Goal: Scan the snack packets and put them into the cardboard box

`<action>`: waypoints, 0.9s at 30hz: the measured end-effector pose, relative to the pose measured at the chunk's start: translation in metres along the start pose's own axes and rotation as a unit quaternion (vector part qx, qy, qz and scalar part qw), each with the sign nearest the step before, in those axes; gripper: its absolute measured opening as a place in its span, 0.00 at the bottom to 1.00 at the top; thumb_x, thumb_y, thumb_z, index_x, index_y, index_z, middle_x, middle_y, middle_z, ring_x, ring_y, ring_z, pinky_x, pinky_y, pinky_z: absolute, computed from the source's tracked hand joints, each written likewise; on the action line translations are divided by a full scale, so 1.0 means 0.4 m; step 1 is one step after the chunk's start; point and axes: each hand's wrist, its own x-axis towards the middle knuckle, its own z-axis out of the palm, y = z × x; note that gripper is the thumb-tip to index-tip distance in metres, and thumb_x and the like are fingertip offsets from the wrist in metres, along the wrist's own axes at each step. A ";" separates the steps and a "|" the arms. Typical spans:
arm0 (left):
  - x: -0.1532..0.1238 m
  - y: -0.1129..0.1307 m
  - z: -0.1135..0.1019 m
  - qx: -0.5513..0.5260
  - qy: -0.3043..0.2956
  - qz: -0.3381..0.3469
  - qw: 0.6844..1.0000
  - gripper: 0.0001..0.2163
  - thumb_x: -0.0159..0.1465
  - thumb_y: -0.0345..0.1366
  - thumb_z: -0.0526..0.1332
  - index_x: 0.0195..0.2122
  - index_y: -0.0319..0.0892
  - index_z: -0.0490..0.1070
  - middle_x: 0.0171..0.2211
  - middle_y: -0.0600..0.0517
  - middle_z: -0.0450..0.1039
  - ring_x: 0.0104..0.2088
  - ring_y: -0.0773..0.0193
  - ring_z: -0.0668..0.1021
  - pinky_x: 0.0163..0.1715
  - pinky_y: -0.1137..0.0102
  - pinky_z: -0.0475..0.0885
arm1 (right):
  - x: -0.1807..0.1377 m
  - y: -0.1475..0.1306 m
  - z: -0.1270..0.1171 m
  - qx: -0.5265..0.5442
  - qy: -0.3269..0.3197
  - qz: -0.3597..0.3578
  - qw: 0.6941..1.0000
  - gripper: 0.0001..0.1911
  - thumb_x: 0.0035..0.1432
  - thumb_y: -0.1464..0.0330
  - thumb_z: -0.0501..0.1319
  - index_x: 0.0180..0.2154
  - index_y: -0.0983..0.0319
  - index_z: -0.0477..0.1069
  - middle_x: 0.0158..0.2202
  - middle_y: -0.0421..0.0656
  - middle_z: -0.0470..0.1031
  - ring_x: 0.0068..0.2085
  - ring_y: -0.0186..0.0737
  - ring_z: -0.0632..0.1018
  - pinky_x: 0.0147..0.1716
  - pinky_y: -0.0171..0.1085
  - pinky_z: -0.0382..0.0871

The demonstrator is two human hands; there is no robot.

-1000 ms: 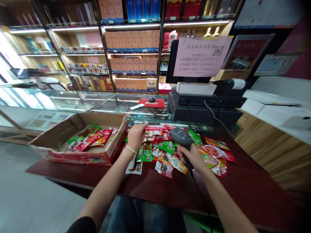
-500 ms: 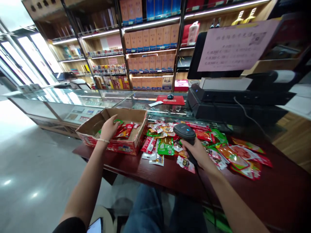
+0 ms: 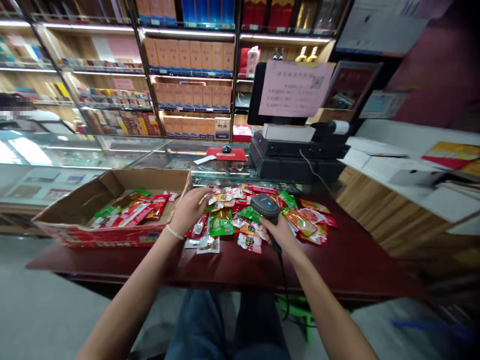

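Note:
My right hand (image 3: pixel 279 231) is wrapped round the handle of a black barcode scanner (image 3: pixel 265 206), held over the pile with its cord hanging down. At the left end of the loose snack packets (image 3: pixel 225 197), my left hand (image 3: pixel 190 209) reaches with fingers stretched out. Its fingertips are close to the packets, and I cannot tell whether they touch. Red, green, white and orange packets overlap on the dark red table (image 3: pixel 225 272). To the left stands an open cardboard box (image 3: pixel 108 235) with several red and green packets (image 3: pixel 137 210) inside.
A glass counter (image 3: pixel 150 155) runs behind the table. On it are a mouse (image 3: pixel 226 149) on a red mat and a black screen with a pink notice (image 3: pixel 292 90). Stocked shelves (image 3: pixel 191 95) line the wall. At the left edge is another person (image 3: pixel 17 107).
My left hand has left the inside of the box and moved right to the pile's edge. The view has turned right. The scanner stays in my right hand above the packets.

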 end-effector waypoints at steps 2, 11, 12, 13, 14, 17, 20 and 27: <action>0.022 0.037 0.075 -0.016 -0.023 0.027 0.999 0.14 0.69 0.37 0.53 0.53 0.44 0.72 0.51 0.47 0.76 0.53 0.56 0.76 0.56 0.60 0.69 | -0.004 0.013 -0.042 -0.015 0.025 -0.003 1.000 0.19 0.52 0.53 0.67 0.34 0.55 0.62 0.16 0.32 0.66 0.14 0.34 0.67 0.11 0.33 0.60; 0.101 0.171 0.403 -0.015 -0.117 0.106 0.987 0.16 0.67 0.33 0.56 0.55 0.42 0.70 0.56 0.42 0.70 0.56 0.55 0.73 0.56 0.59 0.70 | -0.030 0.034 -0.205 -0.002 0.100 -0.013 0.995 0.21 0.50 0.52 0.68 0.33 0.56 0.62 0.16 0.31 0.66 0.13 0.32 0.66 0.11 0.32 0.60; 0.111 0.183 0.431 -0.005 -0.127 0.113 0.985 0.17 0.66 0.32 0.56 0.56 0.42 0.69 0.58 0.42 0.68 0.58 0.54 0.71 0.57 0.59 0.69 | -0.031 0.035 -0.216 0.003 0.112 -0.009 0.994 0.21 0.50 0.52 0.68 0.33 0.57 0.62 0.16 0.31 0.66 0.13 0.32 0.66 0.11 0.31 0.60; 0.123 0.192 0.458 0.007 -0.136 0.118 0.984 0.18 0.66 0.31 0.56 0.58 0.42 0.68 0.59 0.42 0.67 0.60 0.53 0.69 0.58 0.58 0.68 | -0.032 0.037 -0.225 0.008 0.123 -0.004 0.992 0.22 0.49 0.51 0.68 0.33 0.57 0.62 0.16 0.32 0.66 0.13 0.33 0.67 0.11 0.31 0.59; 0.136 0.200 0.482 0.022 -0.149 0.118 0.982 0.20 0.65 0.29 0.56 0.59 0.42 0.67 0.61 0.41 0.65 0.61 0.52 0.67 0.59 0.57 0.67 | -0.031 0.039 -0.233 0.014 0.132 -0.001 0.991 0.22 0.49 0.51 0.69 0.33 0.57 0.62 0.16 0.32 0.66 0.13 0.33 0.67 0.10 0.31 0.59; 0.173 0.216 0.541 0.069 -0.199 0.095 0.973 0.26 0.62 0.25 0.56 0.62 0.43 0.63 0.63 0.40 0.62 0.64 0.49 0.63 0.61 0.54 0.62 | -0.027 0.046 -0.251 0.027 0.144 -0.004 0.989 0.21 0.48 0.52 0.69 0.32 0.57 0.63 0.16 0.32 0.66 0.13 0.32 0.66 0.10 0.30 0.58; 0.196 0.230 0.572 0.111 -0.221 0.064 0.967 0.27 0.63 0.26 0.55 0.64 0.44 0.62 0.62 0.39 0.63 0.62 0.47 0.65 0.59 0.52 0.63 | -0.023 0.054 -0.263 0.034 0.149 -0.003 0.988 0.21 0.48 0.52 0.69 0.32 0.58 0.63 0.16 0.32 0.67 0.12 0.31 0.66 0.10 0.30 0.59; 0.199 0.256 0.546 0.093 -0.202 0.063 0.973 0.21 0.65 0.25 0.52 0.58 0.44 0.68 0.45 0.43 0.76 0.47 0.54 0.76 0.44 0.65 0.70 | -0.021 0.067 -0.268 0.037 0.135 -0.016 0.990 0.23 0.48 0.50 0.69 0.31 0.59 0.63 0.16 0.32 0.66 0.12 0.31 0.66 0.10 0.29 0.59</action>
